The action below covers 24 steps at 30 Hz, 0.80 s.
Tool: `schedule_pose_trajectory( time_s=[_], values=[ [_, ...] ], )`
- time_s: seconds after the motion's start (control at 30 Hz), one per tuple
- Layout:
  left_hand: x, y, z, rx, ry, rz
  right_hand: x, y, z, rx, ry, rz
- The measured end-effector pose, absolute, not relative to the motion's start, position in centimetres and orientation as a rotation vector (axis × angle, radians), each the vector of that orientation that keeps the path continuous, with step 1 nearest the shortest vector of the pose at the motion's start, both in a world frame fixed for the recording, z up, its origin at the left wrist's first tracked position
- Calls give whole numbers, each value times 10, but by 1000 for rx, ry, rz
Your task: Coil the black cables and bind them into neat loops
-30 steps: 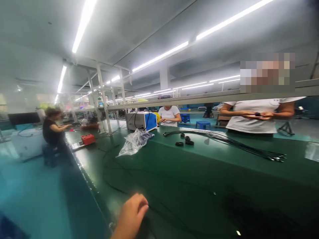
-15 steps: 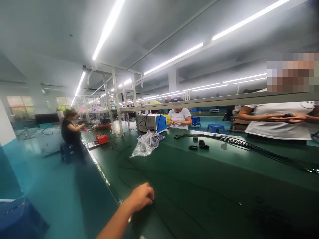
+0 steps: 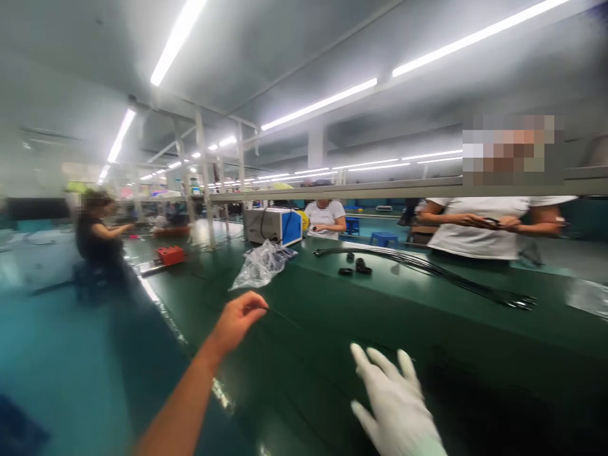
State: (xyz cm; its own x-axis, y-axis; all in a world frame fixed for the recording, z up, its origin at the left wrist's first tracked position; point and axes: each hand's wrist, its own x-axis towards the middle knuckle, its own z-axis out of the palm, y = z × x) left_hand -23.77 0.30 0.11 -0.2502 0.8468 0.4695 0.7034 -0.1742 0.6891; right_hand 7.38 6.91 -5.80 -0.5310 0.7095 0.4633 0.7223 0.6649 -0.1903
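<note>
Nearest to us, right of the crumpled clear plastic bag [image 3: 261, 265] and well on our side of it, is our right hand [image 3: 392, 399] in a white glove, its fingers spread and holding nothing that we can see; we cannot tell whether it touches the shiny dark-green bench [image 3: 327, 297]. Our bare left hand [image 3: 237, 320] is just on the near side of the bag, thumb and forefinger pinched together on a thin black cable [image 3: 285, 318]. From that pinch the cable trails over the bench, rightward of the bag, toward the gloved fingers, where it fades into the dark surface. Right of the bag we see small black coiled rings [image 3: 363, 266] and, past them, a long bundle of black cables [image 3: 468, 284] with bright tips. Left of the bag sits a red box [image 3: 171, 255]; right behind it stands a grey-and-blue boxy machine [image 3: 270, 226]. Beyond the bag, far to its right, a co-worker in a white shirt [image 3: 475, 234] holds something small and dark in both hands; farther off, behind the machine, we see another person in white [image 3: 325, 218] and a blue plastic stool [image 3: 384, 239].
</note>
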Motion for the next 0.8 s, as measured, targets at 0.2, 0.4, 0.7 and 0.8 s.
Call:
schedule_pose_trajectory(
  time_s=[0.2, 0.4, 0.7, 0.8],
  values=[
    [-267, -15, 12, 1625, 2231, 1362, 90, 93, -19, -1328, -2482, 417],
    [-115, -7, -10, 2456, 2208, 1256, 117, 77, 7, -1173, -2431, 1333],
    [-36, 14, 0, 2165, 1250, 662, 147, 32, -64, -331, -1074, 2666],
    [-30, 16, 9, 2127, 1182, 649, 143, 25, -69, -242, -1057, 2574]
  ],
)
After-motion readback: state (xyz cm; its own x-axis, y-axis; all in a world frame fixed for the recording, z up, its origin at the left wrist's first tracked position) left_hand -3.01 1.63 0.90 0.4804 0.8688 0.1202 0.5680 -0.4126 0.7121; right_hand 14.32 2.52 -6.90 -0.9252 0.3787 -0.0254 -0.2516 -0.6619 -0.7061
